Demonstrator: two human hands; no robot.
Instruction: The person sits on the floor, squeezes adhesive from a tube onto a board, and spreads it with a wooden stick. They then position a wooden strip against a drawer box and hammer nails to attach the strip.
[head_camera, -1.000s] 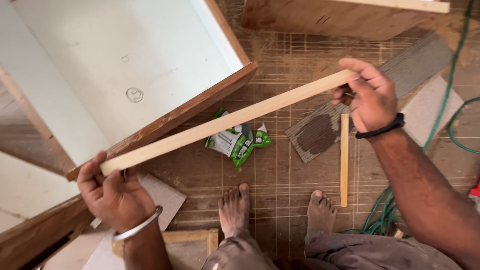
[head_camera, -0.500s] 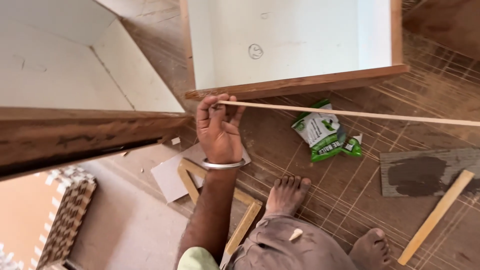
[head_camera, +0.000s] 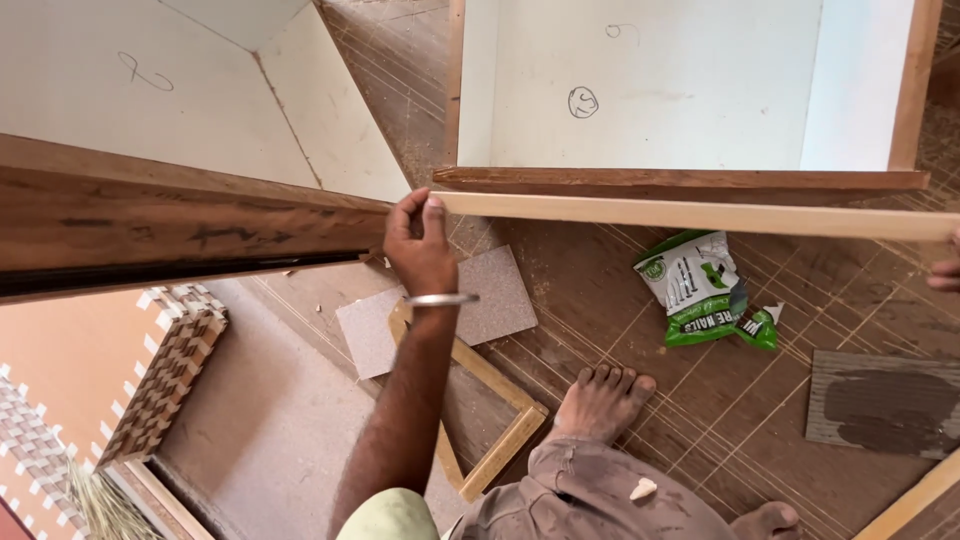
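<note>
A long pale wooden strip (head_camera: 700, 214) is held level across the view, just in front of the brown front edge of a white-lined cabinet box (head_camera: 680, 180). Its near end is pinched by the left hand (head_camera: 420, 250), fingers curled over the top and thumb beneath, so the grip is closed firmly on the strip. The right hand (head_camera: 945, 272) is seen only as a few fingertips at the frame's right edge, close under the far end of the strip; whether it is closed on the wood cannot be told.

Compared with a second ago, the strip has been swung from a diagonal to nearly parallel with the cabinet's edge, and over the last half second it has been kept along that edge while the view has drawn closer. It is judged that the strip is being lined up against the cabinet front (as if for fitting or measuring), though contact between the two cannot be confirmed.

A second, larger cabinet panel (head_camera: 180, 215) with a dark wood edge is seen at the left, its end just beside the left hand. On the woven floor mat (head_camera: 600, 300) lie a torn green and white packet (head_camera: 700, 290), a grey speckled board piece (head_camera: 490, 295), a small wooden frame (head_camera: 500, 420) and a grey sheet (head_camera: 885, 400). A bare foot (head_camera: 600, 395) is planted near the frame.
</note>
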